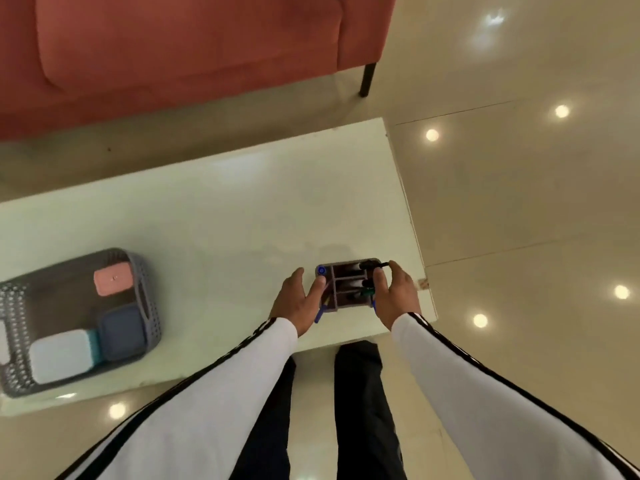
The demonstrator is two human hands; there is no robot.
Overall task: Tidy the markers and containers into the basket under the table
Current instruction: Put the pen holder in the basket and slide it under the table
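A small brown marker holder [341, 294] with compartments stands on the glass table [221, 216] near its right front corner. Markers stick out of it, among them a blue-capped marker [321, 270] at its left and a black marker [372, 265] at its right. My left hand [300, 299] lies against the holder's left side with its thumb on the rim. My right hand [394, 297] grips the holder's right side. The grey perforated basket [147, 306] shows through the glass at the left, holding a pink container [113, 279], a dark blue container [122, 332] and a white container [59, 355].
A red sofa [187, 46] stands beyond the table, one black leg [367, 79] near the table's far right corner. Glossy beige floor with reflected lights lies to the right. My dark trouser legs [360, 393] stand at the table's front edge.
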